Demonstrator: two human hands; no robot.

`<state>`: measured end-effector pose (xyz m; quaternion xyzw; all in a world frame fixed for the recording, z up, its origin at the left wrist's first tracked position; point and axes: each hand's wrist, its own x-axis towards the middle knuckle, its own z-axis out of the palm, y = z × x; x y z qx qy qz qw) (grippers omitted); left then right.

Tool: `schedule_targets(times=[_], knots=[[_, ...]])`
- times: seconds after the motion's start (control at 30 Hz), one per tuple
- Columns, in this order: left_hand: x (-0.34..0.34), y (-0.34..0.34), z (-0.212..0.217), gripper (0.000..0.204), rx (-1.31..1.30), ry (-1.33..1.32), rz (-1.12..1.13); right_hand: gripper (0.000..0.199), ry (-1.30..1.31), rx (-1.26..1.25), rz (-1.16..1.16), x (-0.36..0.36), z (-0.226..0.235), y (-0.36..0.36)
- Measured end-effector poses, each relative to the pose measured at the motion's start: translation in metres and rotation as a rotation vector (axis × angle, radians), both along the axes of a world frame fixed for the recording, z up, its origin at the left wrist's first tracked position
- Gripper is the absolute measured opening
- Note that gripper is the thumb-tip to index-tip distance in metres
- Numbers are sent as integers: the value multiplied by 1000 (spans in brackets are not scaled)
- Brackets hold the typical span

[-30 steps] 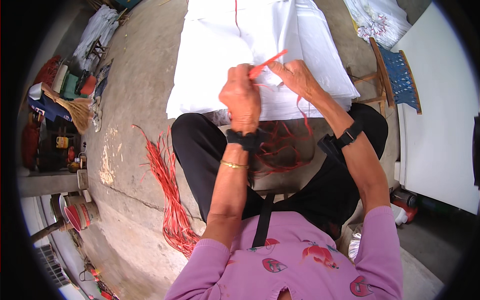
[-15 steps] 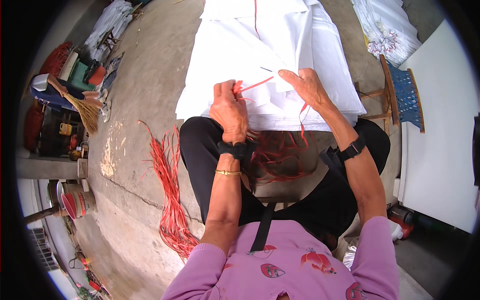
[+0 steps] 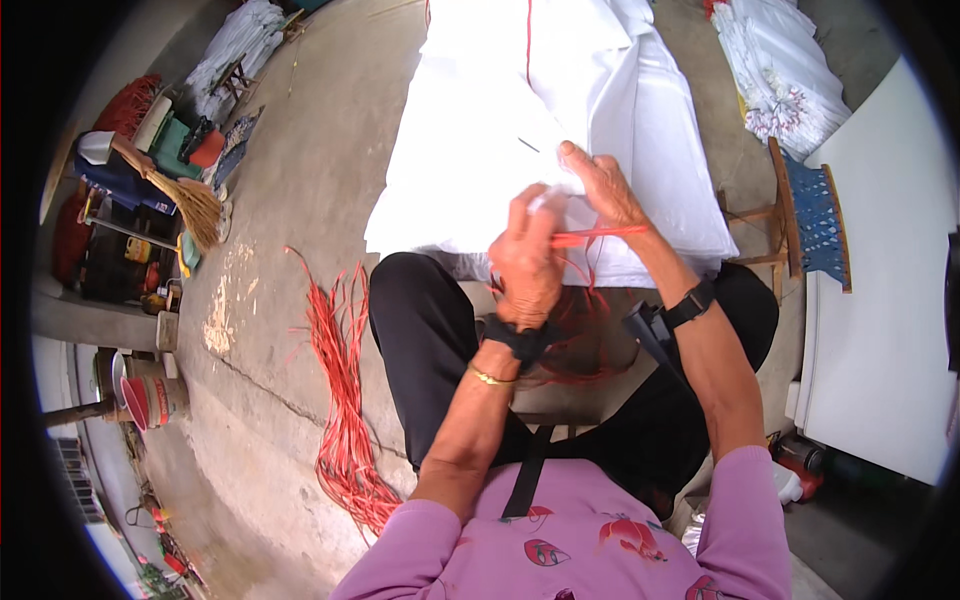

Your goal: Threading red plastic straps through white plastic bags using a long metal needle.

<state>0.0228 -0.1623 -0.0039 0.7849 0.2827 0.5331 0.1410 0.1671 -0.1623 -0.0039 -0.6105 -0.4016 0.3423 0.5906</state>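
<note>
A stack of white sacks (image 3: 460, 160) lies in front of my knees. My right hand (image 3: 608, 195) is closed on a gathered edge of the top one, its thumb pointing away from me. Just beyond that thumb, a thin dark needle-like piece (image 3: 529, 145) shows against the white. My left hand (image 3: 528, 262) is beside it, fingers curled and partly blurred, with a red plastic strip (image 3: 600, 232) running from it across to my right wrist. Whatever lies between the left fingertips is smeared.
A bundle of red strips (image 3: 340, 400) lies on the concrete floor at left. To the right stand a blue-webbed wooden stool (image 3: 815, 210) and a white panel (image 3: 890, 300). Another person holds a broom (image 3: 195, 210) at far left. More white sacks (image 3: 780, 75) lie far right.
My left hand has moved right and toward me, bringing the red strip across to my right wrist. My right hand stays near the same fold. At far left the broom has shifted slightly.
</note>
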Motion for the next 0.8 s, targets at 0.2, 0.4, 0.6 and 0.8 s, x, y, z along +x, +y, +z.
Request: schedule_targets(times=[0.2, 0.4, 0.6, 0.8], knots=[[6, 24, 4, 33, -76, 72, 329, 52, -115, -116, -30, 4, 9, -7], [-12, 64, -4, 24, -59, -22, 393, 59, -524, -183, -62, 9, 10, -14], [3, 45, -8, 22, 32, -48, 223, 57, -572, -135, -27, -3, -7, 1], [21, 43, 0, 24, -9, -75, 166, 58, -332, 23, 41, 1, -16, 17]])
